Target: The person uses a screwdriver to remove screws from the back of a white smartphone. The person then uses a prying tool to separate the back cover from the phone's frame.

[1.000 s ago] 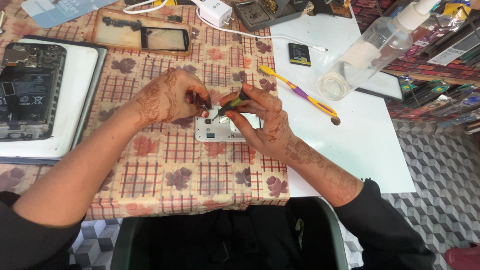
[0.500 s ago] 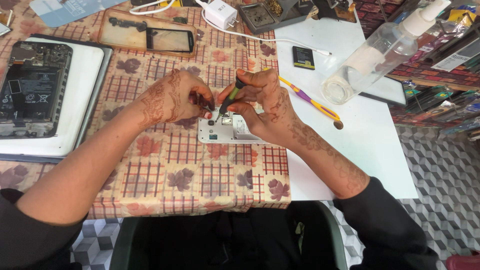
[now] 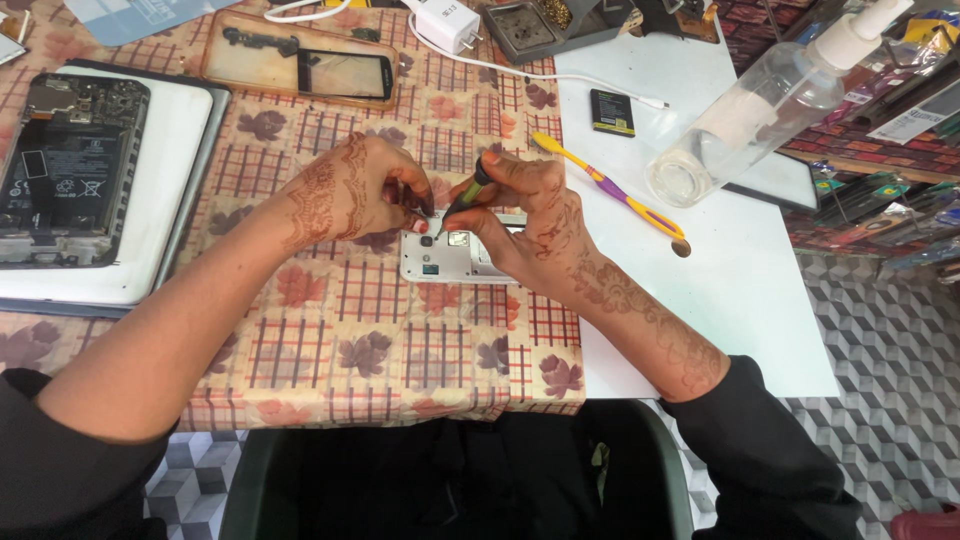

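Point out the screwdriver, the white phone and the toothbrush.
screwdriver [image 3: 462, 203], head view, on its green-black handle.
white phone [image 3: 445, 262], head view, on its open back.
toothbrush [image 3: 612, 186], head view, on its purple mid-handle.

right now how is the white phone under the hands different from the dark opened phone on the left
The white phone lies crosswise on the checked cloth with both hands on it; the dark opened phone lies lengthwise on a white mat, untouched. The white phone looks smaller and is partly hidden by the right hand, which holds a screwdriver to it; the dark phone shows its whole interior. Both lie flat, backs open.
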